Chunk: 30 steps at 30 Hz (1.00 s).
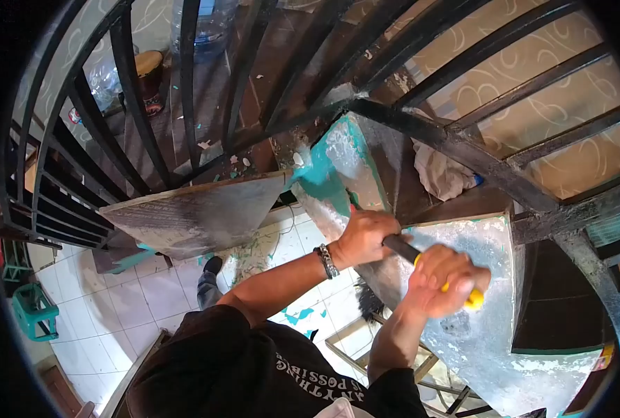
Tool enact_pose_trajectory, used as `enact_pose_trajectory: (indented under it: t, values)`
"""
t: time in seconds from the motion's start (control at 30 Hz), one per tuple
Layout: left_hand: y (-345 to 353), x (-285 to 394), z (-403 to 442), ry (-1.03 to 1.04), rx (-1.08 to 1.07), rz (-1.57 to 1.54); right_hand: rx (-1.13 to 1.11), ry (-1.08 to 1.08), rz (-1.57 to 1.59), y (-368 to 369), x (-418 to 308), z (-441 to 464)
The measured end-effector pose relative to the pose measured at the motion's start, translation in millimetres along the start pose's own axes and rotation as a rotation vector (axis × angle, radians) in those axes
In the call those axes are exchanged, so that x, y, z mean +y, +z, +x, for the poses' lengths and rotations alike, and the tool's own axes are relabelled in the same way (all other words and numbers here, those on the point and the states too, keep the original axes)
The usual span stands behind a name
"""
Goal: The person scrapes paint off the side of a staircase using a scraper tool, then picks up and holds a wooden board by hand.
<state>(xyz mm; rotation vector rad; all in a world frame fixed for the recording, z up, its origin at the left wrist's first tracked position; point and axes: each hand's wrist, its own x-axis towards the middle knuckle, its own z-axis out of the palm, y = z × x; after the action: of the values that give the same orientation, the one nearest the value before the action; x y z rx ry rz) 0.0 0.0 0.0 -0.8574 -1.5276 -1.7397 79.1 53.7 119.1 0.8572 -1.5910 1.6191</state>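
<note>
My right hand (446, 282) is wrapped round the yellow handle (474, 299) of a tool at the right of centre. Its dark shaft (400, 247) runs up and left into my left hand (366, 239), whose fingers close round it. The tool's far end is hard to make out beside my left hand. Under and around my hands lies a scraped grey-white surface (491, 258). Above my left hand, turquoise paint (320, 177) remains on a narrow part of that surface.
Black metal railings (456, 146) cross the top and sides. A crumpled cloth (439, 171) lies beyond my hands. A grey board (205, 216) is at the left. Below are a tiled floor (136, 303), a green stool (35, 310) and a wooden ladder-like frame (348, 355).
</note>
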Motion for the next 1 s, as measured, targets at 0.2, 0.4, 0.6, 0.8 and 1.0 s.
enact_pose_trajectory:
  t: [0.2,0.4,0.6,0.8,1.0]
  values:
    - [28.4,15.3,-2.3,-0.047,0.065,-0.02,0.039,0.063,-0.028,-19.9,-11.5,10.0]
    - [19.2,13.6,-6.3,-0.049,0.009,-0.021,0.006,0.011,-0.008,-11.7,-10.2,3.9]
    - [2.7,10.5,-4.4,-0.045,-0.216,0.02,0.069,-0.046,0.008,-6.8,-12.8,-2.3]
    - [-108.3,8.9,87.7,0.067,-0.355,-0.337,0.067,-0.024,0.071,-16.3,-4.9,-0.1]
    - [-151.2,61.0,151.3,0.244,-0.465,-0.746,0.179,0.105,-0.032,-25.5,22.8,-8.7]
